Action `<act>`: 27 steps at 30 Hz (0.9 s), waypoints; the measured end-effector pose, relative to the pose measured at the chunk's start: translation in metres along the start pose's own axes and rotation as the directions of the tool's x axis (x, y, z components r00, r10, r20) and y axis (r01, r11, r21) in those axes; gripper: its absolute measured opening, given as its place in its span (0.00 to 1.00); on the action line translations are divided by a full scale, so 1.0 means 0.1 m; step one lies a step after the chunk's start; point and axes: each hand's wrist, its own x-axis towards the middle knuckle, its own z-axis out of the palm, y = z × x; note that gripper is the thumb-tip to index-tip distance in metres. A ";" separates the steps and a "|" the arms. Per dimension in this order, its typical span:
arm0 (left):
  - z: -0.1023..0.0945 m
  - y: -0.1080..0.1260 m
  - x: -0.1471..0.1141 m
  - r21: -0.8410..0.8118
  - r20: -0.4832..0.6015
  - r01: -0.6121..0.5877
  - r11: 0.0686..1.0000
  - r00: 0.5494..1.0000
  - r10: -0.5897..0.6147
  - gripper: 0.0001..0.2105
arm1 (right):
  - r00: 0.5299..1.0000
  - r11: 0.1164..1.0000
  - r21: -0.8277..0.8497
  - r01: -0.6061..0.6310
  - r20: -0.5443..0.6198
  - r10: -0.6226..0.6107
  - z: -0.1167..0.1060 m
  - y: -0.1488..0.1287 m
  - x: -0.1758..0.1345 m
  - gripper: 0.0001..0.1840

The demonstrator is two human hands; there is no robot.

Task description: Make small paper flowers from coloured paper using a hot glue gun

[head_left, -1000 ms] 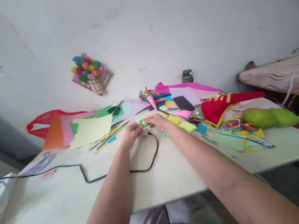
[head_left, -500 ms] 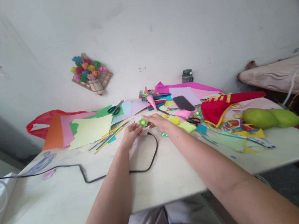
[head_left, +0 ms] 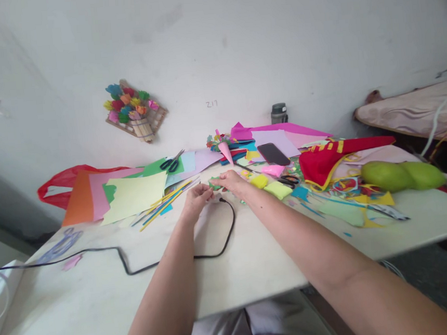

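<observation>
Head view: left hand point(head_left: 197, 198) and right hand point(head_left: 232, 179) both pinched on a green paper piece point(head_left: 214, 183), mid-table point(head_left: 251, 269), well back from the front edge. Black cord point(head_left: 234, 220) end just below; I see a phone point(head_left: 273, 154) toward the far edge.

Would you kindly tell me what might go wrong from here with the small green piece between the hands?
The green piece is small and pinched between the left hand and right hand, so a tug might bend or tear it.

The black cable runs behind the left forearm and might snag it.

Loose thin strips lie beside the left hand and might get knocked aside.
</observation>
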 end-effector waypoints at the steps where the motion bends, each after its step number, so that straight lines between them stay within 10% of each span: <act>1: 0.00 -0.01 0.00 -0.022 -0.012 0.005 1.000 1.000 -0.005 0.10 | 1.000 1.000 0.020 -0.017 0.020 0.016 -0.01 -0.01 -0.01 0.19; 27: 0.02 -0.01 0.01 -0.049 -0.146 -0.002 0.999 0.989 -0.005 0.17 | 0.994 0.998 0.053 0.015 0.104 -0.020 0.00 -0.04 -0.04 0.17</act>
